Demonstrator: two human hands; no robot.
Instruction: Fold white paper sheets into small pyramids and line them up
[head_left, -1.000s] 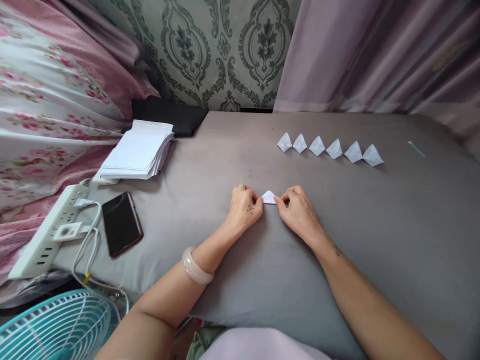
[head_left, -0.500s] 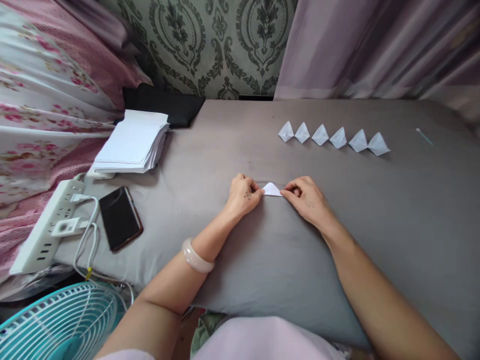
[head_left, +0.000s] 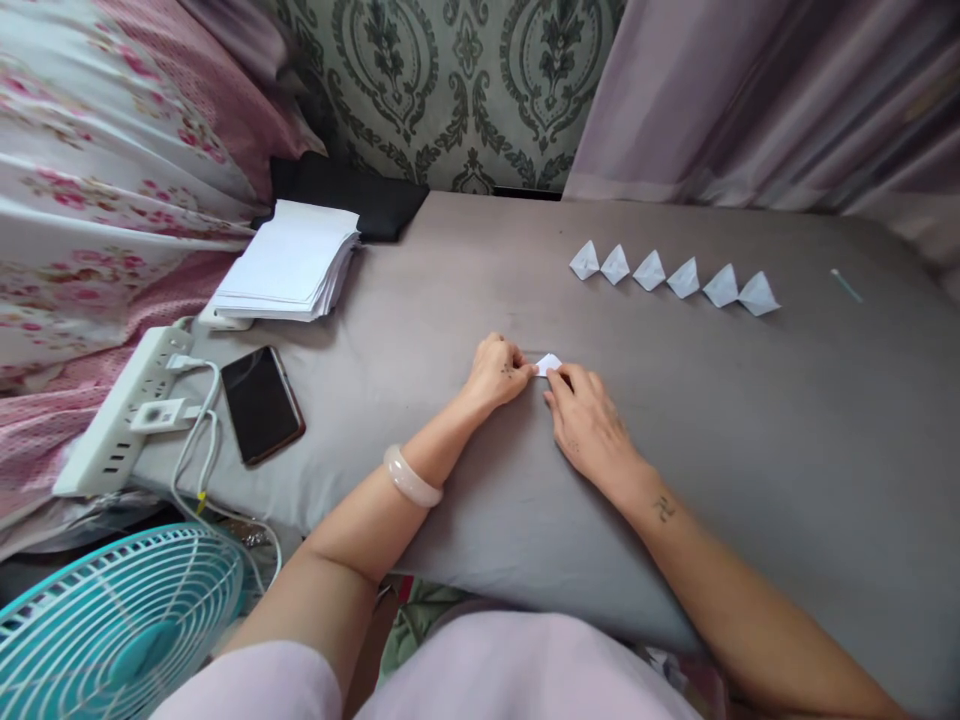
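Note:
A small folded white paper (head_left: 548, 365) lies on the grey cloth between my hands. My left hand (head_left: 501, 373) pinches its left corner, thumb and fingers closed. Over the paper's right side my right hand (head_left: 589, 415) is bent, its fingertips pressed on the edge, so that part is hidden. Further back, several folded white paper shapes (head_left: 684, 279) with pointed tops stand in a slanting row.
At the left lie a stack of white paper (head_left: 289, 255), a phone (head_left: 263, 405) and a white power strip (head_left: 124, 420) with cables. A black flat item (head_left: 360, 200) sits behind the stack. A turquoise fan (head_left: 142, 630) stands at lower left. A thin stick (head_left: 847, 286) lies far right.
My right hand has moved left from the paper's right corner onto its right side and turned. The left hand keeps its pinch. The view has shifted slightly.

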